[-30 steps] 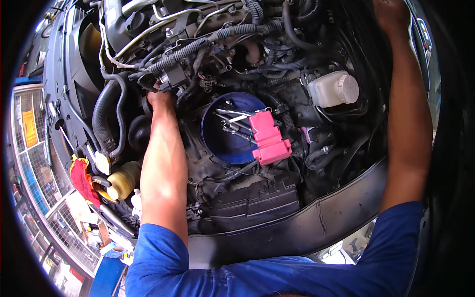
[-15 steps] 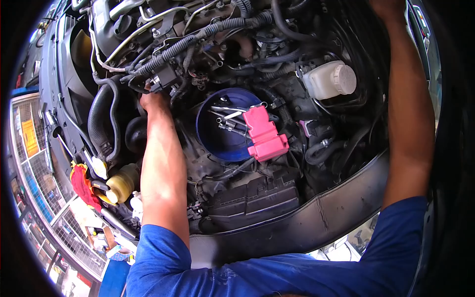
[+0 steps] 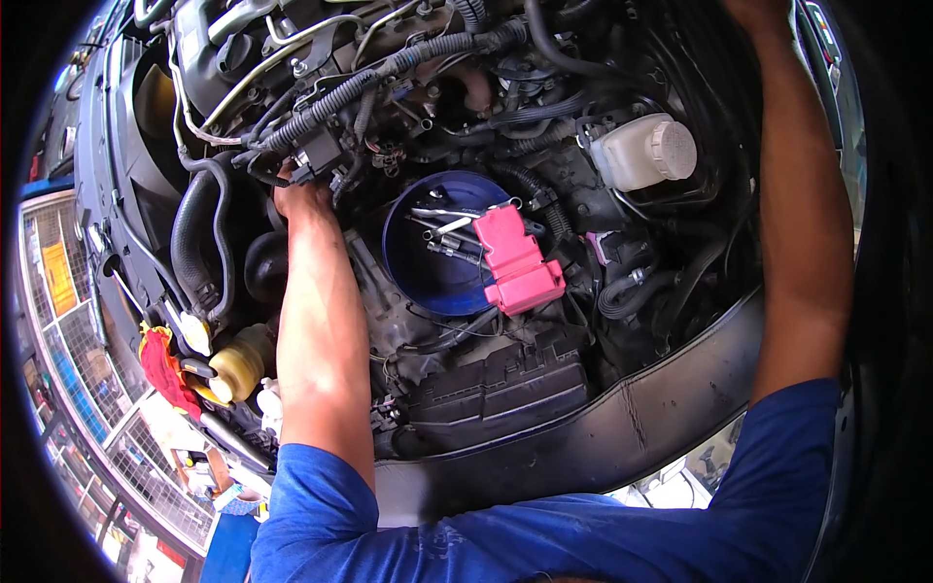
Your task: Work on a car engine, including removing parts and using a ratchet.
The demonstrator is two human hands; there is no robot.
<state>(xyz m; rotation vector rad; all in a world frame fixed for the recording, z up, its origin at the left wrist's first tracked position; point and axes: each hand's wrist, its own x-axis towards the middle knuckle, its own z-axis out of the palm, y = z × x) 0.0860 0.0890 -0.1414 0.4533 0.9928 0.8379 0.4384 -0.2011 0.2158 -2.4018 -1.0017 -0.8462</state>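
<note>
My left hand (image 3: pixel 302 197) reaches down into the engine bay, next to a black electrical part (image 3: pixel 319 155) below a ribbed conduit (image 3: pixel 335 109). Its fingers are hidden under and behind that part, so what they touch does not show. My right arm stretches up along the right side of the bay. Only the edge of my right hand (image 3: pixel 760 12) shows at the top border, its fingers out of sight. Between my arms sits a round blue bowl (image 3: pixel 398 255) with several metal wrenches (image 3: pixel 453 226) in it. A pinkish-red plastic cover (image 3: pixel 513 257) lies across its right rim.
A white fluid reservoir (image 3: pixel 634 155) stands at the right. A black fuse-box-like case (image 3: pixel 496 386) lies near the fender (image 3: pixel 583 442). At the left are a thick black hose (image 3: pixel 197 228), a yellowish reservoir (image 3: pixel 238 369) and a red cloth (image 3: pixel 167 369).
The view has shifted very slightly. My left hand stays in the same spot beside the black electrical part, and my right arm has barely moved.
</note>
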